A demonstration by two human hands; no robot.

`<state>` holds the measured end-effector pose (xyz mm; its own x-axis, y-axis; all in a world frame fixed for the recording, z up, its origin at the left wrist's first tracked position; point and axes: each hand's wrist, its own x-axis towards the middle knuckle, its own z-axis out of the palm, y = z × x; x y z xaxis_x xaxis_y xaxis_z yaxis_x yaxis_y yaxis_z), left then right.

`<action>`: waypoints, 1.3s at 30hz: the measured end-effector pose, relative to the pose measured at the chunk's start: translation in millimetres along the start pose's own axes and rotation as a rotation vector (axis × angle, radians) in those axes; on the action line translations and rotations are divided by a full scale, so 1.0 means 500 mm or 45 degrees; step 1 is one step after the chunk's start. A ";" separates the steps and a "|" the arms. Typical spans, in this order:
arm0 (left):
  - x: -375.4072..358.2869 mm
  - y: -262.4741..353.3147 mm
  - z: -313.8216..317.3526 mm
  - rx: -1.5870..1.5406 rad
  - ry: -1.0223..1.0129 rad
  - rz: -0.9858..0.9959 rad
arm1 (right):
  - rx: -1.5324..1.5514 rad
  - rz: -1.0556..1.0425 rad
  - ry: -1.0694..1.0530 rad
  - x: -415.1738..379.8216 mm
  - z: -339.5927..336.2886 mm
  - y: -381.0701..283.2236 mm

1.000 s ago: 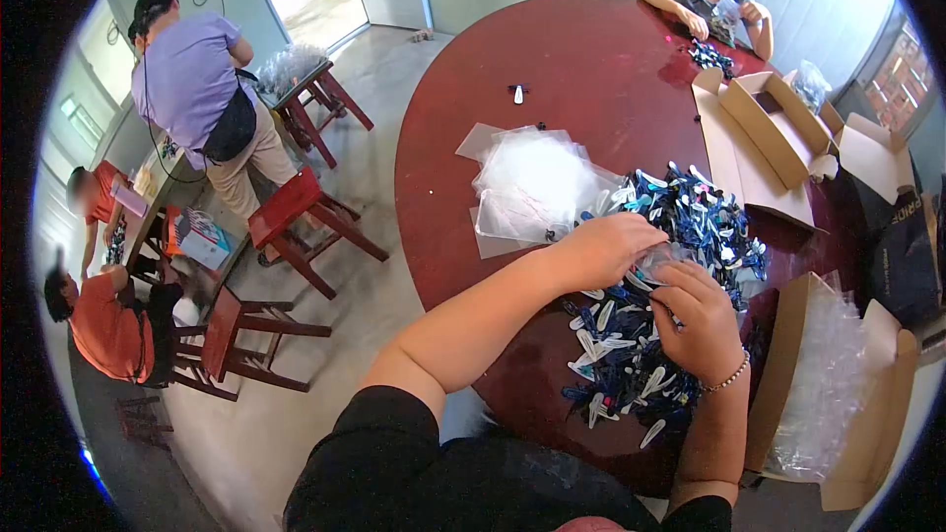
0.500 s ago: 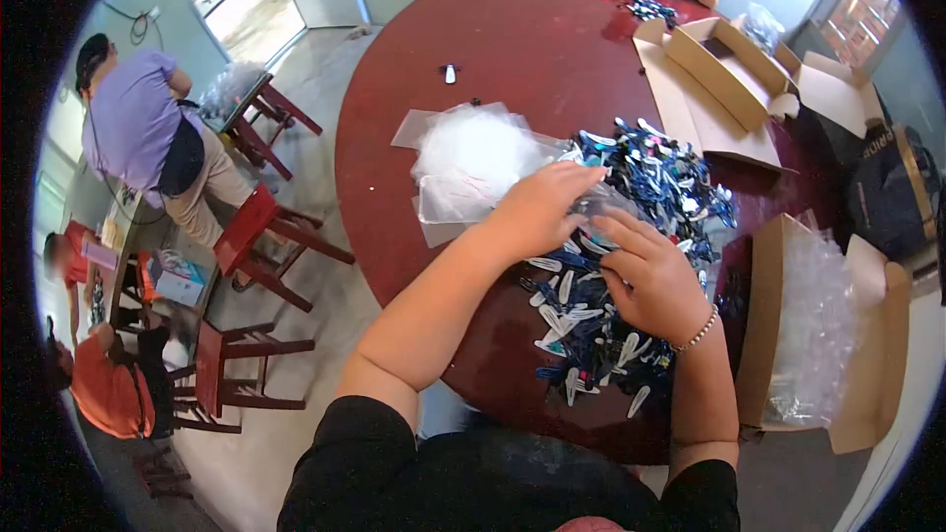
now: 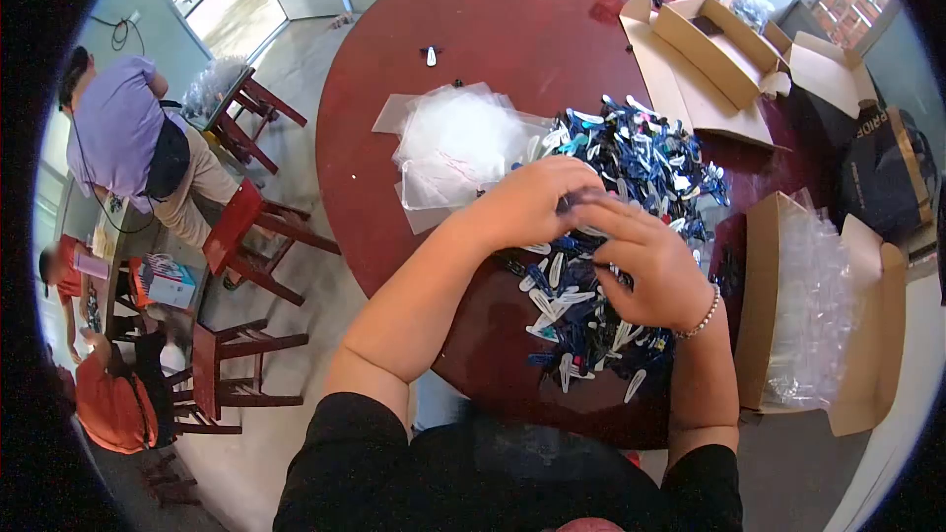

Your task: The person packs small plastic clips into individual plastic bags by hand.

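Over the pile of small dark and white clips (image 3: 641, 153) on the round red table (image 3: 473, 20), my two hands meet. My left hand (image 3: 537, 199) has its fingers curled round a small dark item at its fingertips, too small to name. Its fingertips touch those of my right hand (image 3: 655, 261), which wears a beaded bracelet. The right fingers are bent and reach to the same item; whether they grip it is hard to see. Left of the pile lies a stack of clear plastic bags (image 3: 458, 138). A single clip (image 3: 431, 56) lies farther back.
An open carton of clear bags (image 3: 813, 315) stands at the right. Behind it are an open cardboard box (image 3: 719, 49) and a dark bag (image 3: 882, 172). Another person's hands work at the far edge. Red stools (image 3: 246, 236) and several people are at the left.
My hands have come closer together, fingertips now meeting at a small dark item. The clear bag seen between them earlier no longer shows plainly. The whole view has shifted slightly.
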<state>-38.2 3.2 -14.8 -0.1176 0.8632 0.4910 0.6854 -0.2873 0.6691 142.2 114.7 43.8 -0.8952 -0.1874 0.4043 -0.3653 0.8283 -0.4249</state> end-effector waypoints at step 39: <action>-0.011 -0.044 -0.025 0.299 0.550 -0.413 | -0.743 0.171 -0.222 0.064 0.110 0.095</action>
<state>-61.6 -0.1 -25.4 -0.5964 0.6300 0.4975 0.7003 0.1055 0.7060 82.1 119.1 -7.7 -0.9701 -0.1044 0.2192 -0.0911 0.9934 0.0699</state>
